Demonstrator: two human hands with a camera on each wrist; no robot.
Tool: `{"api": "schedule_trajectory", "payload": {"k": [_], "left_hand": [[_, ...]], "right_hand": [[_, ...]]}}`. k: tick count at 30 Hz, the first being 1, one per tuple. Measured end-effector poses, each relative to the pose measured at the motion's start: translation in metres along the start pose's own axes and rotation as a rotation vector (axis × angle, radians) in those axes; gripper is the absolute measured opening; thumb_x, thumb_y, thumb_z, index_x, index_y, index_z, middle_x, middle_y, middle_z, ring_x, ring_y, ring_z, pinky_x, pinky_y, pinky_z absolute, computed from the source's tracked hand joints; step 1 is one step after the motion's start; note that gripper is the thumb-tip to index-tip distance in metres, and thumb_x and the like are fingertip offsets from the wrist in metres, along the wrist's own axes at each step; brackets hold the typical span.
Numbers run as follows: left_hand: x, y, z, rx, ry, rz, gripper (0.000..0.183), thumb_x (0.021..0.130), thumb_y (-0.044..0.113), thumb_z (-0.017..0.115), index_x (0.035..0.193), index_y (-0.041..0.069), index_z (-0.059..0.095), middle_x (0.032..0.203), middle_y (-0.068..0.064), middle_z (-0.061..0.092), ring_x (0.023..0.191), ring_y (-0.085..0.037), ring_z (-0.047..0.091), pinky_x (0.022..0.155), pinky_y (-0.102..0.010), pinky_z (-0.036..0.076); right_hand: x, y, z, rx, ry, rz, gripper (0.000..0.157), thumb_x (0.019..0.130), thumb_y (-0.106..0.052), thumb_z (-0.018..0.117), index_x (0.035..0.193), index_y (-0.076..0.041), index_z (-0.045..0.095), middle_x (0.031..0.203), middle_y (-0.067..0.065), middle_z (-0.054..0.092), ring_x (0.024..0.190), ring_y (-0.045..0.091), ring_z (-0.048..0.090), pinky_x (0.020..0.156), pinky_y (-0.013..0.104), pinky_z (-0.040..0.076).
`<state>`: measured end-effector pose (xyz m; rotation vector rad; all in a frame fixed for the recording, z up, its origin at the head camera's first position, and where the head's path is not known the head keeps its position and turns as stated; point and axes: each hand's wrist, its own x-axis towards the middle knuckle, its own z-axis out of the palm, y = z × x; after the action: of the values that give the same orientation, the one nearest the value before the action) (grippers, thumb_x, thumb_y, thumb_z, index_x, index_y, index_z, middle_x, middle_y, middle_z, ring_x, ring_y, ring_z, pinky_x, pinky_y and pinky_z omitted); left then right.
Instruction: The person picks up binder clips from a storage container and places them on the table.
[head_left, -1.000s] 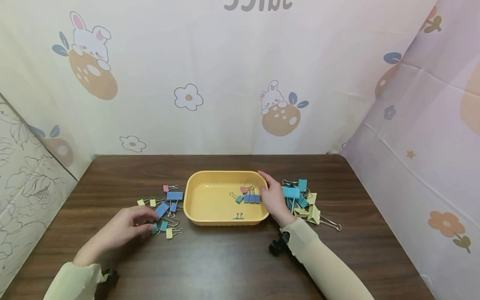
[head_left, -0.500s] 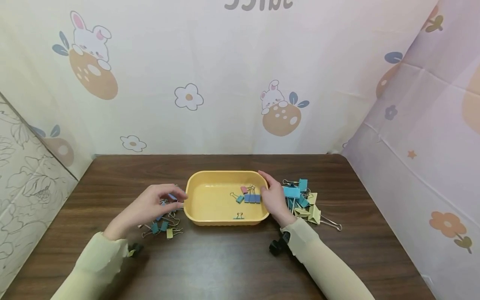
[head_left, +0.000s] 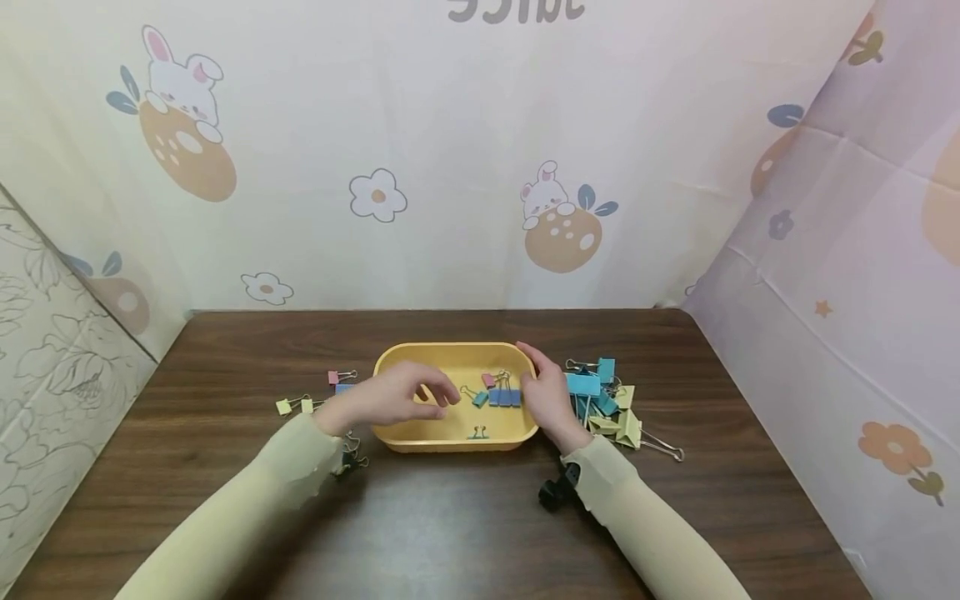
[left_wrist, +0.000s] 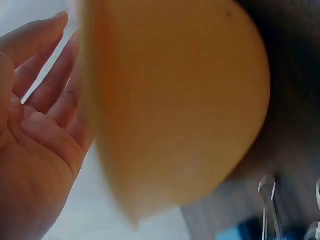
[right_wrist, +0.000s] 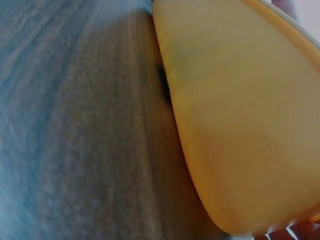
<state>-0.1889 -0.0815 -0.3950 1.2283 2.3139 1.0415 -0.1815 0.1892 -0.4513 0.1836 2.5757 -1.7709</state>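
A yellow plastic tray (head_left: 450, 446) rests on the wooden table, holding several small binder clips: blue ones (head_left: 505, 398), a pink one (head_left: 489, 380) and teal ones (head_left: 478, 399). My left hand (head_left: 397, 396) reaches over the tray's left end, fingers bent loosely and thumb apart from them. In the left wrist view, nothing shows between that hand's thumb and fingers (left_wrist: 57, 82); the tray wall (left_wrist: 180, 100) covers part of the view. My right hand (head_left: 551, 400) grips the tray's right end, thumb on the rim, other fingers mostly hidden outside.
Left of the tray lie small loose clips, including yellow ones (head_left: 283, 407) and a pink one (head_left: 333, 377), some hidden under my left forearm. Larger teal clips (head_left: 583, 384) and pale yellow clips (head_left: 627, 428) are heaped right of the tray. A patterned curtain (head_left: 450, 250) hangs behind the table.
My left hand has moved rightward from the loose clips, past the tray's left rim, to over its inside. The right hand and the clips in the tray stay put.
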Motion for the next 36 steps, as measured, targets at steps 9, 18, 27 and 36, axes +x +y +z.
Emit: {"api": "schedule_trajectory", "payload": {"k": [9, 18, 27, 36], "left_hand": [[0.022, -0.001, 0.024, -0.042, -0.125, -0.047, 0.026, 0.088, 0.011, 0.076, 0.114, 0.009, 0.072, 0.107, 0.002, 0.071, 0.097, -0.012, 0.066, 0.088, -0.032, 0.052], [0.031, -0.004, 0.042, 0.016, -0.164, -0.061, 0.022, 0.091, 0.004, 0.069, 0.11, 0.013, 0.072, 0.103, 0.007, 0.07, 0.092, -0.006, 0.065, 0.082, -0.023, 0.052], [0.037, -0.006, 0.053, 0.047, -0.159, -0.062, 0.024, 0.09, 0.001, 0.069, 0.109, 0.016, 0.074, 0.098, 0.011, 0.068, 0.085, -0.006, 0.062, 0.078, -0.021, 0.051], [0.042, -0.01, 0.057, 0.162, -0.112, -0.055, 0.014, 0.087, 0.008, 0.077, 0.1, 0.012, 0.075, 0.088, 0.009, 0.066, 0.079, -0.005, 0.057, 0.075, -0.021, 0.049]], "right_hand": [[0.0, -0.001, 0.0, 0.002, 0.002, 0.0, 0.051, 0.1, 0.001, 0.046, 0.147, -0.019, 0.048, 0.146, 0.008, 0.049, 0.129, 0.025, 0.05, 0.106, 0.044, 0.041], [0.0, -0.003, 0.001, -0.012, 0.003, 0.003, 0.05, 0.1, 0.0, 0.047, 0.147, -0.018, 0.049, 0.146, 0.008, 0.049, 0.128, 0.026, 0.051, 0.105, 0.044, 0.042], [-0.002, -0.004, 0.001, 0.001, -0.009, -0.008, 0.05, 0.1, 0.001, 0.048, 0.146, -0.017, 0.049, 0.146, 0.01, 0.049, 0.126, 0.027, 0.052, 0.104, 0.045, 0.043], [0.0, -0.002, 0.002, 0.006, -0.005, -0.011, 0.051, 0.099, 0.002, 0.047, 0.146, -0.017, 0.05, 0.145, 0.01, 0.05, 0.125, 0.027, 0.053, 0.103, 0.045, 0.044]]}}
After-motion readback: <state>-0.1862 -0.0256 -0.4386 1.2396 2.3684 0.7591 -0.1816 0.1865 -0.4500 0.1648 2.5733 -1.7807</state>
